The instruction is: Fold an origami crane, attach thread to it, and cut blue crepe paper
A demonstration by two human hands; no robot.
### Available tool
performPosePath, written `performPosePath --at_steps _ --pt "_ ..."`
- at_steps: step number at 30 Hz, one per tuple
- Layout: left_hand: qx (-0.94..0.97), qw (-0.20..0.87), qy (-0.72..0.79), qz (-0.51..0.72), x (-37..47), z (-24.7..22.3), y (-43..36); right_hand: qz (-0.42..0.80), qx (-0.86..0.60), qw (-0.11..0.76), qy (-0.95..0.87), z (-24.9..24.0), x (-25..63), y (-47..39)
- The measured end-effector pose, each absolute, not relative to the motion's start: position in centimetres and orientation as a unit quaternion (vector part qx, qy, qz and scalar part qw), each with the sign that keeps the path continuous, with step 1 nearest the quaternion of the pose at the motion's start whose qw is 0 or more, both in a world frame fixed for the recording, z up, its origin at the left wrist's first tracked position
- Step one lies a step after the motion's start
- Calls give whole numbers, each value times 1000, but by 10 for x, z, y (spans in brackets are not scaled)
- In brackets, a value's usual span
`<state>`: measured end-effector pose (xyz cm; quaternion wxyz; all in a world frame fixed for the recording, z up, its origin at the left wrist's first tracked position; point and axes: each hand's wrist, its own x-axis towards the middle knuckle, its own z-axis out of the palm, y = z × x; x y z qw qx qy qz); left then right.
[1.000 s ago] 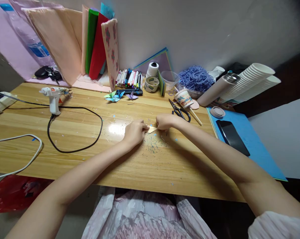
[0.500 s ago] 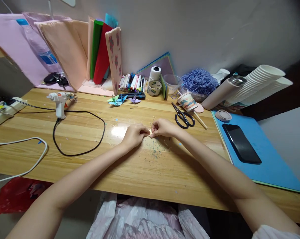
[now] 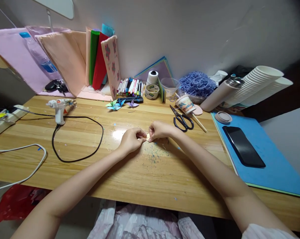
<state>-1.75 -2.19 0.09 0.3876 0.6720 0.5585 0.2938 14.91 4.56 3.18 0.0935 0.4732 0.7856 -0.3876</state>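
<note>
On desk [image 3: 65, 159], 2 hands' fingers [image 3: 143, 135] pinching 1 paper scrap [image 3: 148, 135], 1 scissors [image 3: 181, 119], 3 cranes [image 3: 120, 104]

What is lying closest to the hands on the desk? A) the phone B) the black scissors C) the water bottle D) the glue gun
B: the black scissors lie just beyond the right hand, while the glue gun and phone sit farther off.

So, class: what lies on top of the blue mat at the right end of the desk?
On the blue mat lie a black phone, face up, and, at its far corner, a round pink lid. Whatever is beneath the phone is covered, and the mat's near right corner runs out of view.
</note>
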Motion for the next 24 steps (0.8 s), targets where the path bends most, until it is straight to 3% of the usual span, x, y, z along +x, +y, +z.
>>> performPosePath --at_steps 10,18,24 --pt "663 450 568 187 -12 7 5 -394 481 150 769 42 140 46" --pt "630 489 561 221 -19 -2 2 -529 401 17 748 30 166 45" --pt "696 367 575 222 -18 7 -15 -447 476 -120 748 18 173 20"
